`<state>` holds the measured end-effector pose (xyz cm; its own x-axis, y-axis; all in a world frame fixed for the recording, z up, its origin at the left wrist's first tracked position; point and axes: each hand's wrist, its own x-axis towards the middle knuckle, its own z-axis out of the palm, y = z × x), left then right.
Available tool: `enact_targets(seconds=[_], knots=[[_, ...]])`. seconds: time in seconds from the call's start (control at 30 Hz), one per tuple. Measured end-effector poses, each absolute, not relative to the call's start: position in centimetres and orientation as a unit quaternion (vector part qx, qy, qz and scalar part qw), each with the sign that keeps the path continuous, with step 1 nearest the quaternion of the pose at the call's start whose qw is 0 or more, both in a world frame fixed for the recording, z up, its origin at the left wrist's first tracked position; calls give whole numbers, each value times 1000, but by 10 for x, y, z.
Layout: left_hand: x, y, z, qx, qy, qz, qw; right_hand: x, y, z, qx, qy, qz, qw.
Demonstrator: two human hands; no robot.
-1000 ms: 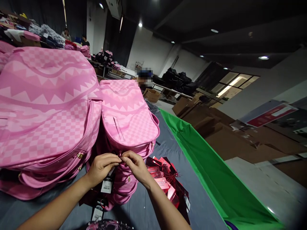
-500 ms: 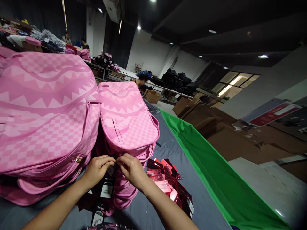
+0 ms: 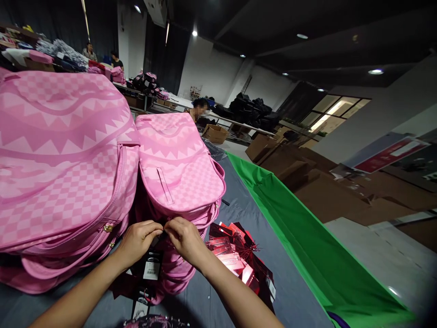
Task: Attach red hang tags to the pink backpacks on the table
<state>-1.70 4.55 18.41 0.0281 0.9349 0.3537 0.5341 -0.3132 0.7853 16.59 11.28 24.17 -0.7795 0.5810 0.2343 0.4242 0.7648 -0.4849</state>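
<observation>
Both hands meet at the lower front edge of the smaller pink checkered backpack (image 3: 177, 168), which lies on a stack of similar bags. My left hand (image 3: 141, 237) is closed in a pinch, and my right hand (image 3: 182, 234) pinches right beside it. Between the fingertips is a thin dark hang tag cord (image 3: 163, 229), only partly visible. Below them hangs a black hang tag (image 3: 152, 266) with a white barcode label; a second tag (image 3: 140, 305) lies lower down. To the right, a bunch of shiny red and black tags (image 3: 235, 259) rests on the table.
A larger pink backpack (image 3: 64, 159) on its own pile fills the left side. Green cloth (image 3: 300, 232) runs along the right edge of the grey table covering (image 3: 205, 305). Cardboard boxes (image 3: 317, 191) stand beyond it. Other people (image 3: 200, 109) are among tables in the background.
The view has shifted slightly. My hands stay pinched at nearly the same spot, the fingertips a little closer together. In the background, one person's head has risen a bit.
</observation>
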Motion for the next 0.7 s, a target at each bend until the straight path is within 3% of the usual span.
enact_targets(seconds=[0.7], knots=[[-8, 48, 202, 705, 603, 301, 221, 173, 116, 216, -207, -960, 86, 165]])
